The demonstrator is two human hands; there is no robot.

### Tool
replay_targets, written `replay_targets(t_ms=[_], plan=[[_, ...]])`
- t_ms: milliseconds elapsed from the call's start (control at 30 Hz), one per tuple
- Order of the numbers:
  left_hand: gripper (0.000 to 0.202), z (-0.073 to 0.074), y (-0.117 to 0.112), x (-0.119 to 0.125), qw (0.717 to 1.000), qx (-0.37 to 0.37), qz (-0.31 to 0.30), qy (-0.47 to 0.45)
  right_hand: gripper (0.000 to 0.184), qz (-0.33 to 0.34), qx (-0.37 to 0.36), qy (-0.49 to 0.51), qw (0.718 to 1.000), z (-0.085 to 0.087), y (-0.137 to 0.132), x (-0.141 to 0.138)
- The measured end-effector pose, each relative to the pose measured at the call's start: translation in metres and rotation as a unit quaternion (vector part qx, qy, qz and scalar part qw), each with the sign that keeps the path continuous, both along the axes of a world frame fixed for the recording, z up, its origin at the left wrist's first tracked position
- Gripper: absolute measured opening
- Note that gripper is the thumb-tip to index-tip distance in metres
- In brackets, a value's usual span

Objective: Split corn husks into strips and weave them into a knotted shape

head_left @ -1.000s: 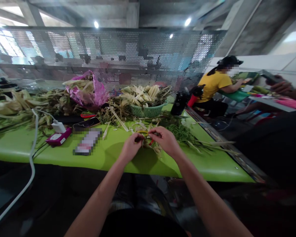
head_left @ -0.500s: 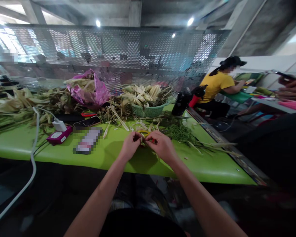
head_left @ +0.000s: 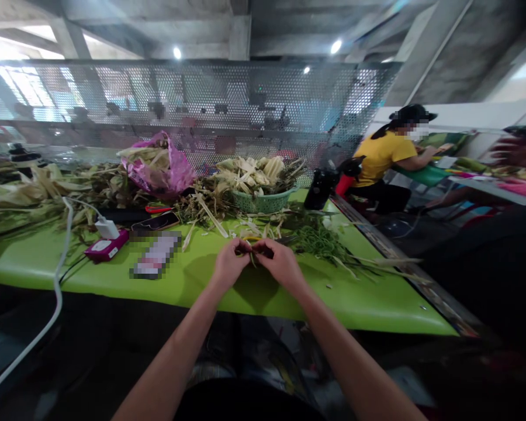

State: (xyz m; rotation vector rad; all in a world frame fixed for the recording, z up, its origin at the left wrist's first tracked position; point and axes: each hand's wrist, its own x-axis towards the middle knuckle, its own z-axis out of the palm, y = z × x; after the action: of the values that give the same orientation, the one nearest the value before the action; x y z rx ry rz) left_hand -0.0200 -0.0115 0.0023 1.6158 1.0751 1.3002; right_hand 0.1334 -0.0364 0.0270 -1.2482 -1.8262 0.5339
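Observation:
My left hand (head_left: 230, 263) and my right hand (head_left: 279, 264) meet low over the front of the green table. Their fingertips are pinched together on a thin pale-green plant strip (head_left: 253, 261), most of it hidden by the fingers. Just behind them lies a pair of scissors with a yellow handle (head_left: 253, 238), partly covered by my hands. Pale husk scraps (head_left: 249, 226) are scattered beyond. To the right of my right hand spreads a pile of thin green stems (head_left: 322, 241).
A green basket (head_left: 263, 203) of pale husks stands at the back, beside a pink bag (head_left: 169, 169) of dry leaves. Leftward are a phone (head_left: 158, 255), a purple power adapter (head_left: 107, 245) and a white cable (head_left: 61, 263). A black bottle (head_left: 318, 189) and a person in yellow (head_left: 383, 153) are rightward.
My right hand has come closer to my left, so the fingertips now nearly touch around the strip. More of the scissors shows. A brown shape has appeared at the left edge.

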Motion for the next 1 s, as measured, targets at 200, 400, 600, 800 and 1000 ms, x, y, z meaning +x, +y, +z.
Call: replay_targets(t_ms=[200,400,600,800,1000], plan=[[0.014,0.004,-0.002,0.005,0.991,0.077,0.054,0.101,0.019,-0.024,-0.046,0.025,0.998,-0.008,0.013,0.005],[0.019,0.005,-0.002,0.016,0.970,0.134,0.099,0.177,0.021,-0.004,-0.096,0.142,0.985,-0.013,0.021,0.010],[0.020,0.002,-0.003,0.019,0.971,0.140,0.106,0.165,0.022,0.005,-0.105,0.176,0.979,-0.019,0.023,0.013],[0.020,0.003,-0.005,0.018,0.976,0.140,0.092,0.143,0.023,0.006,-0.092,0.158,0.983,-0.019,0.026,0.015],[0.022,0.002,-0.002,0.017,0.974,0.162,0.077,0.137,0.018,0.029,-0.103,0.179,0.978,-0.014,0.028,0.016]])
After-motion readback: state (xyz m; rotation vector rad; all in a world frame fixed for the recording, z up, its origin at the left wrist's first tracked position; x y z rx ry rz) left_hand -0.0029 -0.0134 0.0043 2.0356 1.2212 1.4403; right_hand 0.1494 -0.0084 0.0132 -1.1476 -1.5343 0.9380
